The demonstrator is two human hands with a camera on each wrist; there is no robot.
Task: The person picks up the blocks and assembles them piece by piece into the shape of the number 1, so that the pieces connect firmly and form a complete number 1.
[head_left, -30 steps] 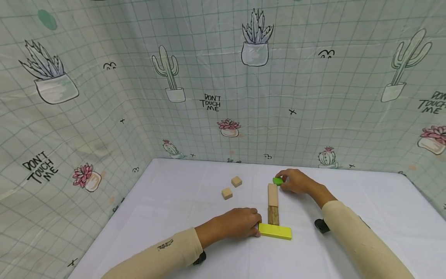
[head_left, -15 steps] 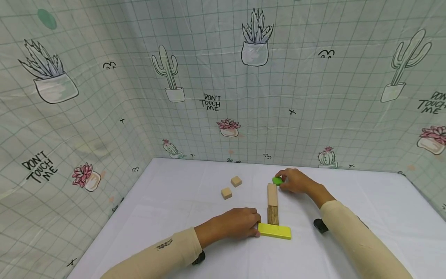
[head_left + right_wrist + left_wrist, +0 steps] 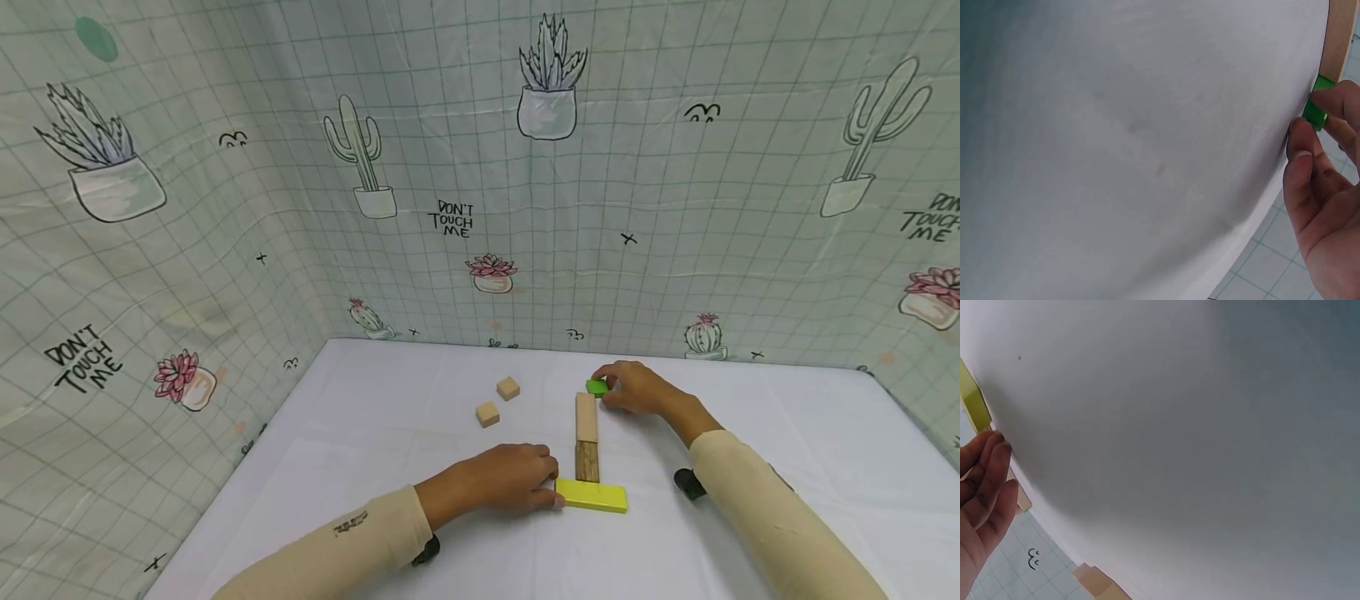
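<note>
Since the earlier frame very little has moved: only the left thumb (image 3: 558,500) seems to reach a little further over the near corner of the yellow block, and the other pieces keep their places. The left hand (image 3: 495,481) pinches, rather lightly, the left end of this yellow block (image 3: 592,496), which lies flat and crosswise at the near end of the row. The right hand (image 3: 633,388) holds the green block (image 3: 596,387) between thumb and finger, at the far end, where it seems to touch the pale wooden block (image 3: 587,418). In my judgement, the step in hand is a fine adjusting of both ends, and it is done well with small, even pressure, keeping each piece flat on the white table (image 3: 405,392), because a hard push could turn the middle blocks sideways. The green block looks slightly off to the right, so it may need the gentler touch. Counting, I find one yellow block, one green block, one pale wooden block, one dark-grained block (image 3: 588,461) between the pale and the yellow, and two small cubes (image 3: 487,414), standing apart on the left: six pieces.
</note>
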